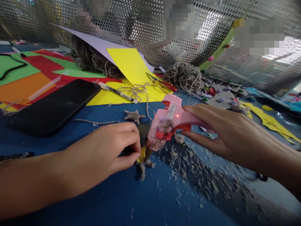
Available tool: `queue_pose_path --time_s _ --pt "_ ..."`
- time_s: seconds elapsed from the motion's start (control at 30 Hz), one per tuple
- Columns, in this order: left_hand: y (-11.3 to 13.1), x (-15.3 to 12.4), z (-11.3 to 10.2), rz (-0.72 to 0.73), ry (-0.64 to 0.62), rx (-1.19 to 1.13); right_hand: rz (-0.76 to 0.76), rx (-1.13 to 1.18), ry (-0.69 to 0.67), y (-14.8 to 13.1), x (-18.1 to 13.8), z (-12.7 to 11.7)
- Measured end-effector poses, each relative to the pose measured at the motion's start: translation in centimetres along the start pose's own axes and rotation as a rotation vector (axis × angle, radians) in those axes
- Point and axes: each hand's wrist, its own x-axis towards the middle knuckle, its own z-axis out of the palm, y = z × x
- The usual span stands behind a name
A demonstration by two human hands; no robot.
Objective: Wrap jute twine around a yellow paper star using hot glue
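Two hands: left hand (118, 142) left of centre, right hand (229, 128) at the right, both seen from my head view.
Yellow piece (142, 153): just below the frame's centre, grey cord (141, 172) wound on its lower points; left thumb and forefinger are pinched together on it.
Pink glue gun (171, 121): right hand wrapped round its handle, nose aimed down-left at the yellow piece; touching or just short, I cannot tell.
Orange trigger (184, 127): beside the right fingers; pressed or not, I cannot tell. I judge a light, brief squeeze best.
Left fingertips: near the nose; I would pinch farther back, away from heat.
Wrapped star (134, 116): beyond the left hand; its close windings suit me as a guide.
Grey shreds (188, 163): lower right; loose, likely to stick to glue, so I would work clear of them.
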Motion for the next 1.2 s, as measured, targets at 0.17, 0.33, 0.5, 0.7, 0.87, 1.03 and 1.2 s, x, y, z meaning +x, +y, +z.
queue_pose_path --time_s 0.17,0.33,0.5,0.7,0.87,1.03,1.2 --pt "0.2 0.0 -0.1 -0.009 -0.008 -0.005 -0.015 -0.013 0.006 0.1 0.1 -0.1" --pt "0.4 0.1 -0.1 -0.017 -0.005 0.001 -0.022 -0.031 0.018 0.3 0.1 0.0" --pt "0.4 0.1 -0.1 -0.01 0.006 0.005 -0.015 -0.041 0.01 0.4 0.2 0.1" --pt "0.2 0.0 -0.1 -0.009 -0.017 0.004 -0.012 -0.021 0.0 0.3 0.2 0.0" --pt "0.2 0.0 -0.1 0.009 -0.023 0.008 0.015 -0.016 -0.021 0.4 0.1 0.1" --pt "0.1 0.0 -0.1 0.021 -0.016 0.025 0.153 -0.09 0.001 1.9 -0.8 -1.0" --pt "0.2 -0.1 -0.2 -0.001 -0.032 0.013 0.468 -0.093 -0.184 4.5 -3.6 -2.0"
